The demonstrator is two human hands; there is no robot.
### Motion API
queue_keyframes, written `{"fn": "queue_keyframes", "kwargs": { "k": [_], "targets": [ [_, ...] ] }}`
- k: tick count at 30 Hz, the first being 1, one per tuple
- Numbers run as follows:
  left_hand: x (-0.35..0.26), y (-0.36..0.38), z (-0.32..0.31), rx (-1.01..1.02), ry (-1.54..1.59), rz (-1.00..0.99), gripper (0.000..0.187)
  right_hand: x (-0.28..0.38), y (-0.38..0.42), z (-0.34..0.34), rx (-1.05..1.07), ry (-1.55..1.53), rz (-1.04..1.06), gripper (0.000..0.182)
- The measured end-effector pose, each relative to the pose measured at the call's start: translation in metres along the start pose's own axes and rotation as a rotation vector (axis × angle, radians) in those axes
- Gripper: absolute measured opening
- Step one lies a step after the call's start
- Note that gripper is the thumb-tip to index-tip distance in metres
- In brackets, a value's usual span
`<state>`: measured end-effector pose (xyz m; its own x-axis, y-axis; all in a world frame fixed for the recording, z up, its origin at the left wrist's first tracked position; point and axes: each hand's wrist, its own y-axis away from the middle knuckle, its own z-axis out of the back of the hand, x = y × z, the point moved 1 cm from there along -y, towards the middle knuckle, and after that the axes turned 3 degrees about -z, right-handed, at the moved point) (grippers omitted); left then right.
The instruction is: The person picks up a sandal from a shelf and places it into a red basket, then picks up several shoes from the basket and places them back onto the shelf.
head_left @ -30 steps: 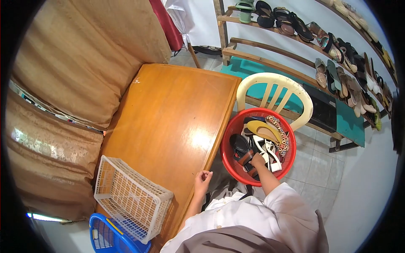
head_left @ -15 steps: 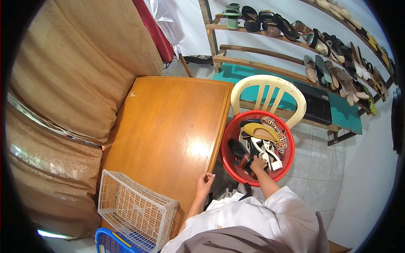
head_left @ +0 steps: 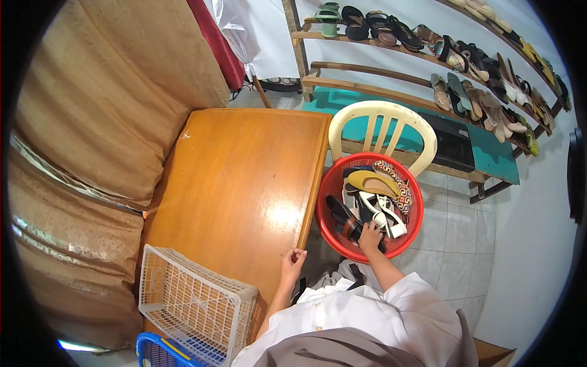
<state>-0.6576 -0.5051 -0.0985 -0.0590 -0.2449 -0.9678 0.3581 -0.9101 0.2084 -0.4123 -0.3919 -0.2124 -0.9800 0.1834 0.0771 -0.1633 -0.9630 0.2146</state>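
My right hand (head_left: pixel 369 238) reaches into a red plastic basket (head_left: pixel 418 223) with its fingers curled over a black sandal (head_left: pixel 338 210) that has a brown strap. Part of the sandal is hidden under the hand. Beside it in the basket lie white strappy shoes (head_left: pixel 397 229), a yellow flat shoe (head_left: pixel 373 183) and a shoe or cloth with a red, black and white pattern (head_left: pixel 402 199). At the table's right edge, my left hand (head_left: pixel 293 263) rests with its fingers curled in and nothing visible in them.
A wooden table (head_left: pixel 238 177) spans the left side. On its near end stands a white plastic crate (head_left: pixel 202 300), with a blue basket (head_left: pixel 162 350) below. The red basket sits on a cream plastic chair (head_left: pixel 428 134). Behind are wooden racks (head_left: pixel 361 82) of shoes and a teal bench (head_left: pixel 492 159).
The view has shifted slightly, so everything appears a little further up and left. My right hand stays in the basket at the black sandal; the left hand keeps its place by the table edge.
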Motion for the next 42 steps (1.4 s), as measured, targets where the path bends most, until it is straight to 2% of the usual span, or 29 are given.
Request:
{"fn": "queue_keyframes", "kwargs": {
  "k": [2,9,15,19,21,24,26,28,29,32,33,36,37,40,41,42],
  "targets": [
    [-0.002,0.003,0.000,0.005,0.001,0.005,0.012,-0.004,-0.006,-0.003,0.013,0.002,-0.022,0.053],
    [-0.001,0.009,0.001,0.013,0.005,-0.003,0.011,-0.015,-0.022,0.013,0.284,-0.194,-0.122,0.048],
    [-0.006,0.004,0.001,-0.001,0.022,-0.002,0.010,-0.007,-0.012,0.062,0.202,-0.324,-0.131,0.050],
    [-0.018,-0.007,-0.005,0.066,0.059,0.040,0.011,-0.011,0.009,0.111,0.171,-0.435,-0.133,0.051],
    [-0.020,-0.016,-0.011,0.105,0.092,0.072,0.012,-0.025,0.011,0.110,0.168,-0.541,-0.139,0.055],
    [-0.049,-0.024,-0.025,0.200,0.111,0.101,0.018,-0.048,0.017,0.101,0.201,-0.901,-0.025,0.060],
    [-0.060,-0.031,-0.039,0.286,0.125,0.100,0.029,-0.058,0.030,0.109,0.226,-1.097,-0.059,0.063],
    [-0.081,-0.032,-0.055,0.339,0.168,0.090,0.033,-0.061,0.049,0.133,0.237,-1.265,-0.078,0.061],
    [-0.079,-0.036,-0.064,0.375,0.158,0.099,0.041,-0.054,0.067,0.172,0.314,-1.367,-0.088,0.058],
    [-0.094,-0.034,-0.089,0.520,0.429,0.123,0.050,-0.067,0.075,0.178,0.387,-1.603,0.037,0.057],
    [-0.102,-0.034,-0.094,0.652,0.595,0.140,0.061,-0.069,0.080,0.188,0.381,-1.635,0.056,0.057],
    [-0.125,-0.025,-0.116,0.919,0.789,0.118,0.065,-0.071,0.096,0.217,0.339,-1.665,0.088,0.057],
    [-0.132,-0.019,-0.124,0.905,0.779,0.084,0.053,-0.074,0.098,0.219,0.319,-1.634,0.084,0.056],
    [-0.155,-0.004,-0.149,0.703,0.706,0.246,0.052,-0.086,0.103,0.224,0.263,-1.582,0.045,0.051],
    [-0.154,-0.004,-0.160,0.630,0.767,0.272,0.044,-0.091,0.104,0.226,0.270,-1.623,0.024,0.050],
    [-0.149,-0.005,-0.168,0.653,0.791,0.326,0.042,-0.098,0.106,0.227,0.278,-1.663,0.005,0.050]
  ]
}}
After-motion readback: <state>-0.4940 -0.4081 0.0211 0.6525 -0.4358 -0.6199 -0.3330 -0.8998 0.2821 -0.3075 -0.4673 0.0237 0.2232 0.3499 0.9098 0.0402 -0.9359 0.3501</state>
